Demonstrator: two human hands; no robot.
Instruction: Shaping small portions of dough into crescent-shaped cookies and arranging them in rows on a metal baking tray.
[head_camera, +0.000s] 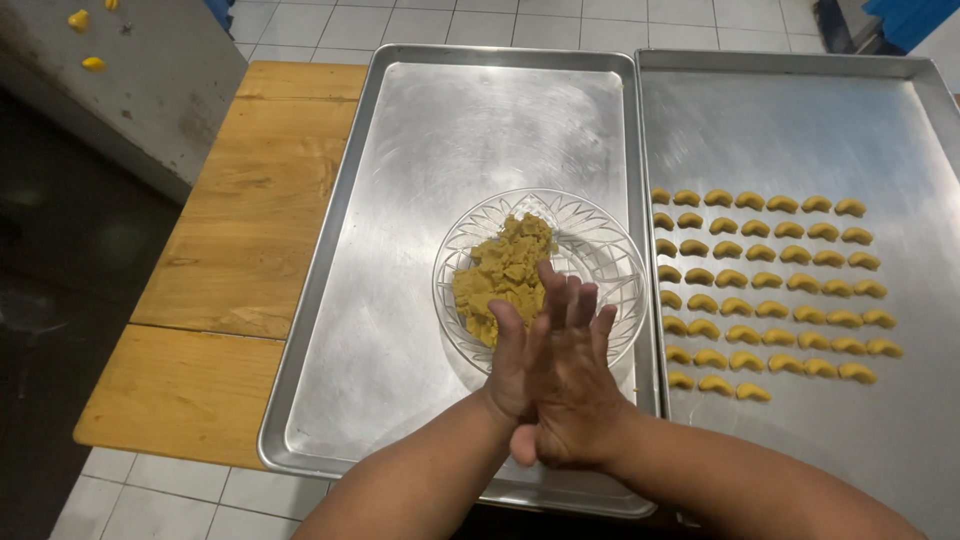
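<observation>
Palms (555, 375) pressed together, fingers forward

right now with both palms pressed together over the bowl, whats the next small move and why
Probably carry the pressed hands, left hand against right hand, over to the right tray. The crescent pieces lie there in rows, and the nearest row stops short. Whether any dough is between the palms is hidden.

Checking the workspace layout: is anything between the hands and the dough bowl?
Nothing visible. The pressed-together hands hover at the near rim of the glass bowl, with the dough just beyond the fingertips.
</observation>
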